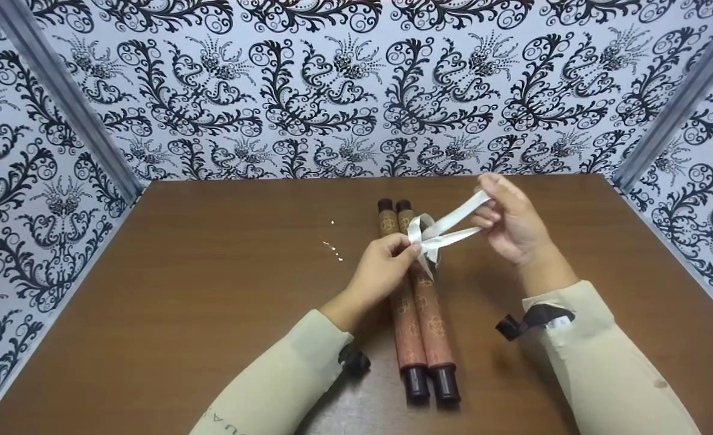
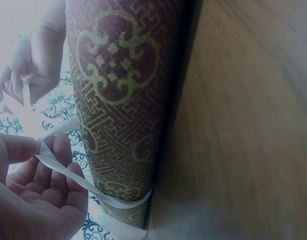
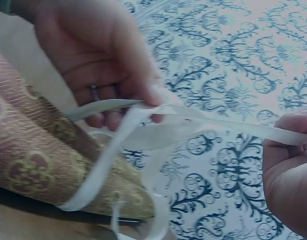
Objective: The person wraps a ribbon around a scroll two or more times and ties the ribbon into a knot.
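Observation:
A rolled scroll (image 1: 434, 323) in reddish-gold patterned brocade, its two rolls side by side with dark end knobs, lies lengthwise on the table. White ribbon (image 2: 122, 204) wraps round it towards the far end. My left hand (image 1: 376, 269) is over the rolls, pinching the ribbon between thumb and forefinger where strands cross; the right wrist view shows this pinch beside the brocade. To the right and higher, my right hand (image 1: 513, 220) grips a doubled length of ribbon, stretched between both hands. A loop of ribbon (image 1: 416, 225) stands up by the left fingertips.
The brown wooden table (image 1: 211, 302) has small white scraps (image 1: 332, 246) left of the scroll. Panels with a black-and-white scroll pattern (image 1: 332, 90) enclose the back and sides. Black straps (image 1: 516, 326) hang by both sleeves.

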`<state>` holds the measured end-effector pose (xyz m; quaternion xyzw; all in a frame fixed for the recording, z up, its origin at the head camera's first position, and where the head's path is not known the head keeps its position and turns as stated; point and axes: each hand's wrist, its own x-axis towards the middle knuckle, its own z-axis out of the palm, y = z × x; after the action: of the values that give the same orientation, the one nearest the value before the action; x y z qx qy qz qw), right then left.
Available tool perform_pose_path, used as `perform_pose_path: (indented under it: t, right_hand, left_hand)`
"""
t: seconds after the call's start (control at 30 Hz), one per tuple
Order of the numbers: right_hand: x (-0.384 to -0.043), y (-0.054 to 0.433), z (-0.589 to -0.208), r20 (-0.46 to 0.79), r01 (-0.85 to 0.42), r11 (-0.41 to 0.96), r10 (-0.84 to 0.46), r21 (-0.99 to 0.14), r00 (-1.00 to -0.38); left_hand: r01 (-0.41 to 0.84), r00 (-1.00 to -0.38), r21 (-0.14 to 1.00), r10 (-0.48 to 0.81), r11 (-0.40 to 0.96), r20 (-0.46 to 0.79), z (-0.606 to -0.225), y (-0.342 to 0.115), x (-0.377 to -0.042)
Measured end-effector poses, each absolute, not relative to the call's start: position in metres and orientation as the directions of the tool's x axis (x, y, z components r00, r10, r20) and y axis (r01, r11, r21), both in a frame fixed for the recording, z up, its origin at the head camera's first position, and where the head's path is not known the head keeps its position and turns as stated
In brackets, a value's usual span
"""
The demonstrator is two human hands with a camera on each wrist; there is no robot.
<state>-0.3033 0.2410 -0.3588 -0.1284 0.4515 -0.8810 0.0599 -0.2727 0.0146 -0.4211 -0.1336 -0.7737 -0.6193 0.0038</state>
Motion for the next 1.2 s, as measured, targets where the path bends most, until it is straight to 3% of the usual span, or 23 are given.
perform_pose_path:
  t: [0.37,0.67,0.8,0.9,1.03,1.2]
  right_hand:
    - [-0.305,0.269,-0.341,0.234,-0.155,-0.514,-0.092,-0.843,-0.968]
    - [-0.313,0.296,-0.34,0.222,-0.174,-0.467,-0.049,-0.867,-0.974]
    - [-0.321,0.304,-0.35,0.176,-0.174,-0.251,0.015,-0.952,-0.984]
    - [-0.328,0.307,-0.359,0.152,-0.149,0.057,0.053,-0.987,-0.987]
    - [-0.335,0.308,-0.37,0.145,-0.114,0.432,0.04,-0.895,-0.989]
    - [-0.337,0.31,-0.383,0.09,-0.088,0.635,-0.029,-0.767,-0.996]
  left_hand:
    - [0.202,-0.965,0.962,0.207,0.186,0.163,-0.42,0.015,-0.272]
    - [0.209,-0.963,0.955,0.215,0.209,0.163,-0.421,0.014,-0.271]
    - [0.208,-0.962,0.958,0.217,0.197,0.165,-0.421,0.014,-0.271]
    - [0.205,-0.963,0.96,0.217,0.191,0.163,-0.421,0.014,-0.271]
    - [0.21,-0.962,0.959,0.215,0.189,0.168,-0.421,0.014,-0.272]
    - [0.219,-0.961,0.953,0.216,0.208,0.174,-0.422,0.014,-0.272]
